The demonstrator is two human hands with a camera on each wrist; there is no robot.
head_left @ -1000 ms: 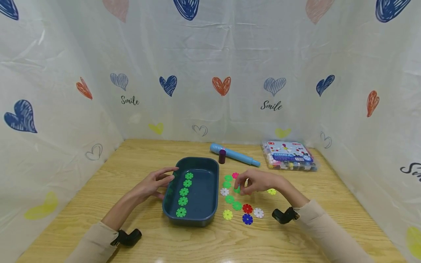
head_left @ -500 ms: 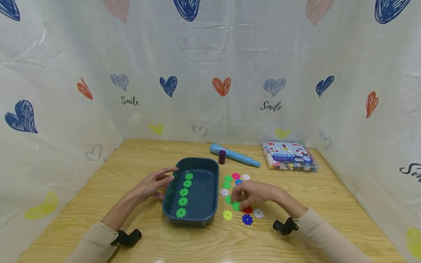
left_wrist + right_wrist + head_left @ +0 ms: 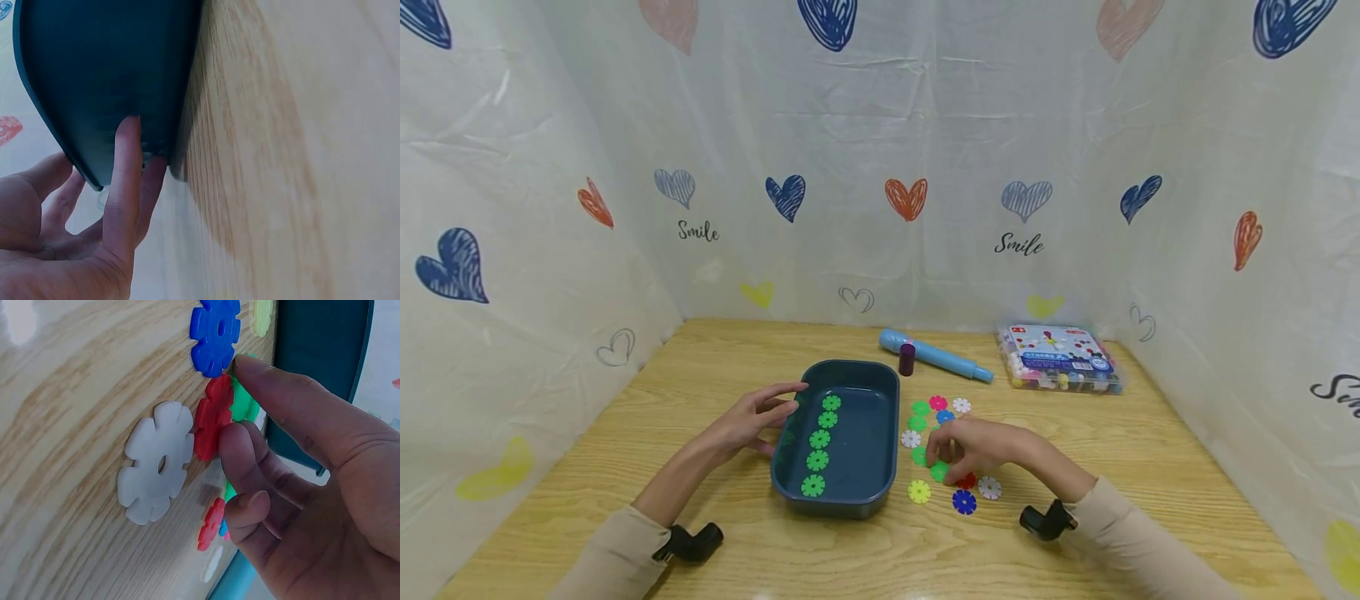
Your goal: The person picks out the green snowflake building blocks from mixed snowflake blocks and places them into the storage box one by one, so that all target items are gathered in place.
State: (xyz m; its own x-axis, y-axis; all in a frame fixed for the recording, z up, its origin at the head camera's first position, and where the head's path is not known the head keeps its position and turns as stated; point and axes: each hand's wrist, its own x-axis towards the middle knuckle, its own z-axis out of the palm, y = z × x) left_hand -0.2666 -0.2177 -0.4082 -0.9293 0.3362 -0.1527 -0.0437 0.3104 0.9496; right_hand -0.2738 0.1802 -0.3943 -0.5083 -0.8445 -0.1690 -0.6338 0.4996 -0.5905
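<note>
A dark teal tray [image 3: 861, 450] stands on the table with several green snowflake discs [image 3: 817, 460] in a column inside it. My left hand [image 3: 752, 425] rests against its left side, fingertips at the rim; in the left wrist view, a straight finger [image 3: 125, 169] touches the outer wall. To the right of the tray, my right hand [image 3: 977, 442] is low over the loose discs, thumb and bent fingers apart. Between them lies a green disc [image 3: 244, 403], partly hidden, with a red disc [image 3: 214, 419] beside it. A white disc [image 3: 159, 462] and a blue disc [image 3: 215, 334] lie nearby.
A yellow disc [image 3: 919, 492] lies at the tray's right front corner. Toward the back are a light blue tube [image 3: 936, 354], a dark purple cylinder [image 3: 907, 360] and a clear box of colourful parts [image 3: 1063, 358]. A heart-printed curtain [image 3: 850, 125] surrounds the table.
My right hand has moved toward me over the discs, from the blue one to the green and red ones, then hardly moved. My left hand has stayed at the tray.
</note>
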